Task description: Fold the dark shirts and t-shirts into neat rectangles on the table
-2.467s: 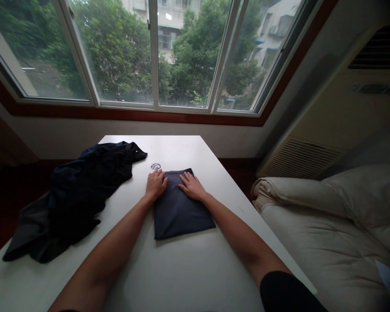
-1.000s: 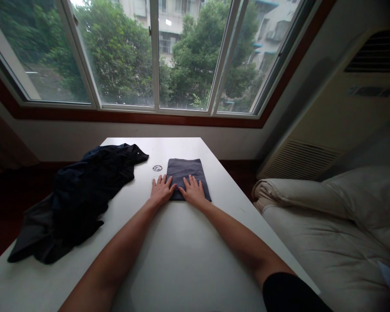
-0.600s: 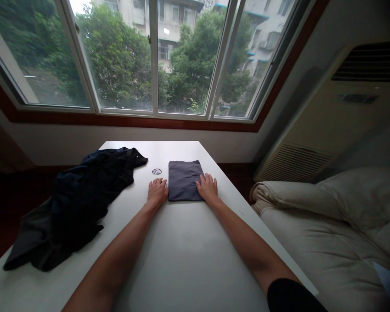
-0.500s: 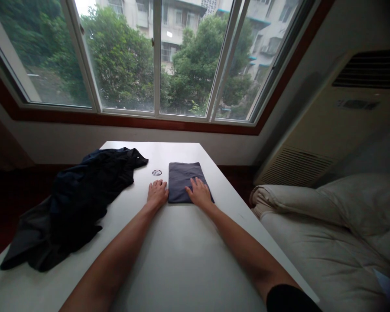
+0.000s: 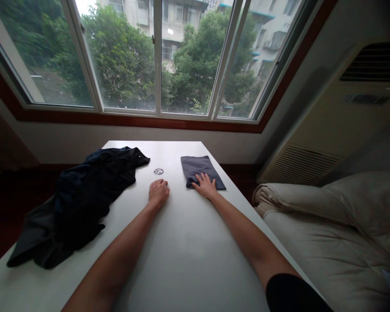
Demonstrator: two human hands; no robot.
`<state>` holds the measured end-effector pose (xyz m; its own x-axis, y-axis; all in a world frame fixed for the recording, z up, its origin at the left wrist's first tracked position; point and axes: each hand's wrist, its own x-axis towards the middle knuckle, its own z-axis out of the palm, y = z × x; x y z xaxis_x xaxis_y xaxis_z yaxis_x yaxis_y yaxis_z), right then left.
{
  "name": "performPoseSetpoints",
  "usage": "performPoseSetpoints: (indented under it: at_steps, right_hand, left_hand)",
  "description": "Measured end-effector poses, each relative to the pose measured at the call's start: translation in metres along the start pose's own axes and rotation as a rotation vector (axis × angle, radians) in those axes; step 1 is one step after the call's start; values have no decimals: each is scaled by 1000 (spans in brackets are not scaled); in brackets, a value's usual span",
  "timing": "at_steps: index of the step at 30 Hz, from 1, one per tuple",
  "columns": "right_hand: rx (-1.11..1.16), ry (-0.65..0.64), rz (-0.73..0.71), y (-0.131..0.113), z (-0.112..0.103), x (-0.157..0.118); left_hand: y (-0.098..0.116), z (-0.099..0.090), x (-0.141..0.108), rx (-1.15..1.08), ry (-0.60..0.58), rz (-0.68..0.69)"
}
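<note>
A folded grey garment (image 5: 196, 164) lies near the far right edge of the white table (image 5: 182, 251). Spread fingers of my right hand (image 5: 205, 185) press on its near part, where the fabric wrinkles a little. To the left of the garment, apart from it, my left hand (image 5: 159, 191) rests on the tabletop. Its fingers are loosely bent and nothing shows in them. Just beyond that hand is a small round mark (image 5: 158, 171) on the table.
A rumpled heap of dark clothes (image 5: 91, 190) covers the table's left side, partly hanging over the edge. A beige padded sofa (image 5: 312, 225) stands on the right, with a tall air-conditioner unit (image 5: 341, 121) behind it. Past the table's far end is a window (image 5: 188, 65).
The folded garment has slid right and away from me, turning slightly, with my right hand on it. My left hand, formerly beside the garment's left edge, is now apart from it.
</note>
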<state>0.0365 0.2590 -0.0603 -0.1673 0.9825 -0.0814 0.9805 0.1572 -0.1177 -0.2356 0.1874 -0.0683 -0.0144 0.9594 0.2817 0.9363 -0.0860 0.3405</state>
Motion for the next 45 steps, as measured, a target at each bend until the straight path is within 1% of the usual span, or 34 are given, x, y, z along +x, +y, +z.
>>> performPoseSetpoints:
  at_steps: [3,6,8,10,12,14,16,18,20,23,25,27,29,32,34,36,37,39,40,42,45]
  right_hand:
    - [5,-34,34,20,-5,19]
    - [21,-63,9,39,-9,34]
    - [39,-42,-18,50,-12,43]
    - [53,-1,-27,54,-14,50]
    - [54,44,-14,50,-12,53]
    - [55,70,8,38,-6,54]
    - [53,64,30,24,3,53]
    - [39,43,59,15,11,53]
    - [24,29,88,14,14,56]
    - [29,14,106,22,11,63]
    - [33,7,101,29,9,67]
    - [33,19,102,32,9,67]
    - [30,53,107,34,11,63]
    - [35,97,101,33,16,56]
    - [52,105,104,31,18,53]
    - [75,112,123,28,18,51]
    - [89,119,137,26,18,50]
    - [118,143,165,22,17,48]
    - [133,158,173,20,16,46]
    - [163,206,164,16,12,41]
    - [202,316,76,6,4,34]
  left_hand:
    - [-1,2,0,-4,-1,0]
    - [-1,3,0,-11,-5,-1]
    - [-1,3,0,-19,-8,-4]
    - [-1,3,1,-30,-9,-10]
    - [-1,3,1,-42,-6,-14]
    - [-2,3,1,-54,-3,-14]
    - [-2,4,1,-64,-4,-8]
    - [-3,4,0,-69,-3,-1]
    - [-3,5,-1,-70,-1,4]
    - [-2,5,2,-86,5,-7]
    - [-5,3,6,-121,-6,-38]
    - [-13,-4,12,-159,-23,-74]
    - [-29,-16,16,-137,13,-99]
    - [-67,-42,14,50,143,-194]
    - [-95,-59,8,198,151,-312]
    - [-117,-73,3,305,91,-420]
    - [-124,-79,1,341,51,-454]
    - [-128,-88,0,380,-34,-468]
    - [-126,-91,1,384,-82,-448]
    - [-112,-93,4,366,-188,-375]
    - [-77,-89,2,303,-324,-244]
